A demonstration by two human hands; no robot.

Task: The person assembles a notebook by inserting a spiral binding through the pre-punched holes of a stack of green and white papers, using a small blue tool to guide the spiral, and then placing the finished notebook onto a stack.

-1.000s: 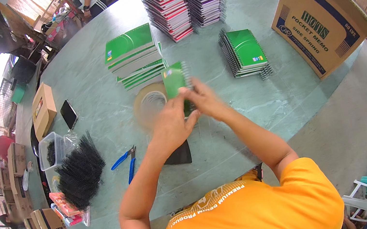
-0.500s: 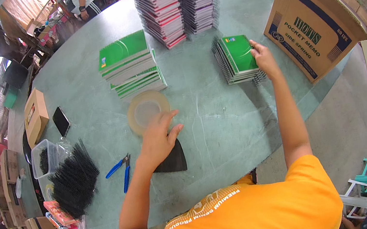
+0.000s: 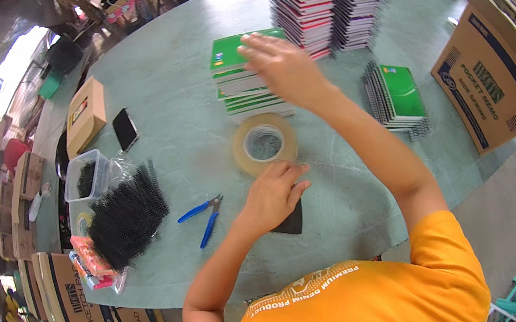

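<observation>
Green covers top the stack of notebooks point(image 3: 250, 84) that stands just beyond the tape roll point(image 3: 243, 150), as the seated-side worker sees it. Over the stack's right part lies the right hand point(image 3: 289, 69), blurred, its fingers nearly straight and close together; I see nothing gripped in it, and I can't tell whether it presses on the top cover. The left hand point(image 3: 275, 198) is at the near edge of the roll, fingers loosely bent, thumb held apart, with nothing visible in its hold; whether it touches the tape I can't say. So the stack is right under one hand and well apart from the other, with the roll between.

To the right of the roll sits a shorter pile of green spiral notebooks point(image 3: 400, 94). To its left are blue-handled cutters point(image 3: 211, 226) and, farther left, a heap of black coils point(image 3: 127, 218).
</observation>
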